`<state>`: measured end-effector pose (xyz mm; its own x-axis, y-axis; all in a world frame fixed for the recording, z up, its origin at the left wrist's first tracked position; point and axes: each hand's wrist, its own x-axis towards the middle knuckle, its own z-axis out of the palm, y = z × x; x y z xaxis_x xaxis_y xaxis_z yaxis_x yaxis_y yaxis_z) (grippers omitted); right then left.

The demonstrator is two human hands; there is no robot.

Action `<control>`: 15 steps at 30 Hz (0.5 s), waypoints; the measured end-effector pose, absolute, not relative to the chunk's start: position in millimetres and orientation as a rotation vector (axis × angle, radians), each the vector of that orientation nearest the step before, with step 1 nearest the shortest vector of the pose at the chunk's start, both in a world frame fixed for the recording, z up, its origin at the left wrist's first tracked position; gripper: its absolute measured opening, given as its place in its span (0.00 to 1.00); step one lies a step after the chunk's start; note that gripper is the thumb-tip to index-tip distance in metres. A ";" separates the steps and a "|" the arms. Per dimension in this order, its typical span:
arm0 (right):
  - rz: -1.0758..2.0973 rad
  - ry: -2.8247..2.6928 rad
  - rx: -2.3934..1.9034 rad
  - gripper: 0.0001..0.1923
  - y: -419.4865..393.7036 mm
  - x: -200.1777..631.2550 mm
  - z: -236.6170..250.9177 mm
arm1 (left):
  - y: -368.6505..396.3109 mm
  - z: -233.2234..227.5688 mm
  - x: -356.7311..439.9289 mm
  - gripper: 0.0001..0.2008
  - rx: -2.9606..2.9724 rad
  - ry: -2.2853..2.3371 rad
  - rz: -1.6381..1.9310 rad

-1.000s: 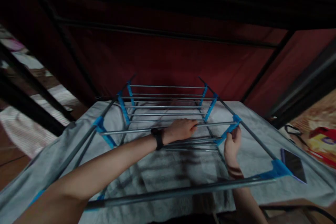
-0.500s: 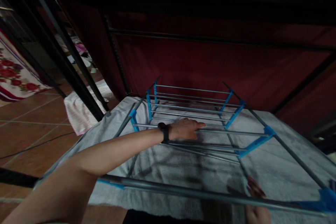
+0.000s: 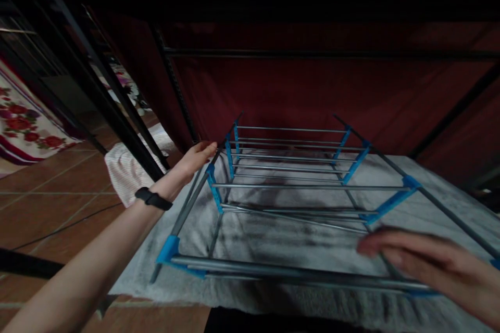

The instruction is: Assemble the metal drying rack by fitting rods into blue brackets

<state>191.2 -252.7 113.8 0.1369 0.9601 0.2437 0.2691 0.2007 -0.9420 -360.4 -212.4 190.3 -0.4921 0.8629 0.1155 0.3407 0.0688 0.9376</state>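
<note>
Currently our left hand [image 3: 195,158] is stretched out flat, fingers loose, at the far-left corner of the grey metal drying rack with blue plastic joints [image 3: 289,187]; it looks to be touching the left side rail, though the dim light makes contact hard to confirm. We hold nothing in it. A black wristband [image 3: 153,199] sits on that wrist. Our right hand [image 3: 425,263] hovers unclenched, blurred, over the rack's near-right rail, gripping nothing. We see the rack lying flat on a pale grey towel [image 3: 269,239] spread over reddish-brown floor tiles [image 3: 50,203], with a dark red fabric wall [image 3: 297,88] behind.
</note>
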 end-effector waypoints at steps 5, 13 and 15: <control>0.869 -2.199 -0.699 0.13 -186.2 19.5 197.0 | -223.6 156.9 -357.6 0.14 0.787 1.551 1.392; 0.422 -2.681 -0.522 0.14 -168.7 -125.9 133.1 | -219.4 139.0 -362.3 0.17 0.739 1.434 1.195; 0.284 -2.851 -0.561 0.15 -171.3 -143.6 129.8 | -218.7 135.1 -365.5 0.18 0.765 1.446 1.192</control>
